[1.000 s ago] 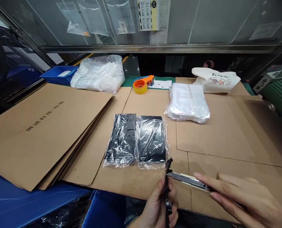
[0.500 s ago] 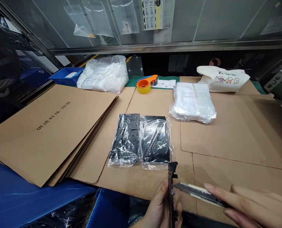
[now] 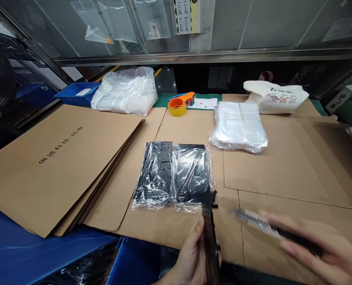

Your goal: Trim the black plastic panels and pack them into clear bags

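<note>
view: head
left hand (image 3: 192, 257): fingers and thumb closed firmly on a thin black plastic part (image 3: 210, 233), near the scene's near edge
black part: standing upright on edge, gripped at its lower half, top end rising above the fingers
right hand (image 3: 324, 253): narrow pinch around a utility knife (image 3: 261, 225), slightly blurred
knife: blade pointing left, tip near the black part, not touching
far of the hands: two black parts in clear plastic bags (image 3: 153, 176), side by side on a cardboard sheet (image 3: 187, 130)
far right: a stack of clear bags (image 3: 238, 126)
</note>
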Demonstrator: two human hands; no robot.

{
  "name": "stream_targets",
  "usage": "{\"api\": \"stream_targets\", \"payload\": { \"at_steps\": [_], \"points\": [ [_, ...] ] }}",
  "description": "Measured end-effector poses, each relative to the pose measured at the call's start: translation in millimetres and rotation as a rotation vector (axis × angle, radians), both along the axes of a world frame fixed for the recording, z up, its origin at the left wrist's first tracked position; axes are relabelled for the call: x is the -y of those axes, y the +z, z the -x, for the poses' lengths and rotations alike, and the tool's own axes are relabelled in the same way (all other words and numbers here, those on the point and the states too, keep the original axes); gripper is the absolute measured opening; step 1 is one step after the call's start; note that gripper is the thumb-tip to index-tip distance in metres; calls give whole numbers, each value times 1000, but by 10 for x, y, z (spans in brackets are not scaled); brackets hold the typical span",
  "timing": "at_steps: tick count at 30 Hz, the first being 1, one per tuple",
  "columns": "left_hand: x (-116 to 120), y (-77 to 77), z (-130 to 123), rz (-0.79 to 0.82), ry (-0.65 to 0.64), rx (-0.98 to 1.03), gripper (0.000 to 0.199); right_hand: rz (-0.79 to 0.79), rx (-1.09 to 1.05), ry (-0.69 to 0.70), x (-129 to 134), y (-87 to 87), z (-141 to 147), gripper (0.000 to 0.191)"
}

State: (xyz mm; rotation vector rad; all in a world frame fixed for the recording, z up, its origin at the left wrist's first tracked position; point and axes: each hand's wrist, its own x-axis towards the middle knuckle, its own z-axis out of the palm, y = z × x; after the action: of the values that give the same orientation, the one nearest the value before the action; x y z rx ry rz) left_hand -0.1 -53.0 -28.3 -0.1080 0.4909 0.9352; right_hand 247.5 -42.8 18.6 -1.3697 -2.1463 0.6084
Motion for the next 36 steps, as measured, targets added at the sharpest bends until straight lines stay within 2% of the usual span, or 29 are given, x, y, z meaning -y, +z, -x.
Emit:
{"api": "stream_targets", "payload": {
  "at_steps": [2,4,8,11,13,15,18,20,22,24,26,28,31,33,36],
  "points": [
    [-104,117,62,105,138,-180,24,-20,-19,-214,-89,-198,-42,35],
    [-203,232,111,187,243,-333,26,-41,0,-321,-177,-437,-81,34],
    [-317,344,103,300,392,-492,35,-151,83,-362,-249,-876,-130,33],
    [-320,299,21,252,532,-600,47,-209,76,-429,-206,-1003,-103,36],
    [-281,227,-42,175,572,-666,59,-131,-81,-476,-143,-980,-48,36],
    [-208,140,-103,98,528,-709,68,86,-415,-514,-66,-915,30,38],
    [-75,25,-171,-48,407,-788,64,511,-948,-572,22,-800,163,42],
    [-27,-7,-178,-126,316,-799,55,652,-1185,-696,27,-723,236,43],
    [-48,13,-141,-190,256,-732,47,670,-1343,-845,-6,-652,271,44],
    [-129,69,-62,-311,265,-661,40,628,-1434,-947,-46,-612,260,46],
    [-228,131,32,-460,284,-649,35,596,-1459,-974,-62,-623,215,45],
    [-304,169,112,-536,227,-664,34,584,-1460,-940,-52,-669,165,40],
    [-352,180,164,-466,120,-661,31,640,-1463,-806,-35,-709,137,38],
    [-366,180,155,-382,123,-624,33,674,-1479,-736,-50,-675,161,40],
    [-397,195,113,-274,160,-557,32,649,-1525,-721,-101,-578,222,39]
  ]
}}
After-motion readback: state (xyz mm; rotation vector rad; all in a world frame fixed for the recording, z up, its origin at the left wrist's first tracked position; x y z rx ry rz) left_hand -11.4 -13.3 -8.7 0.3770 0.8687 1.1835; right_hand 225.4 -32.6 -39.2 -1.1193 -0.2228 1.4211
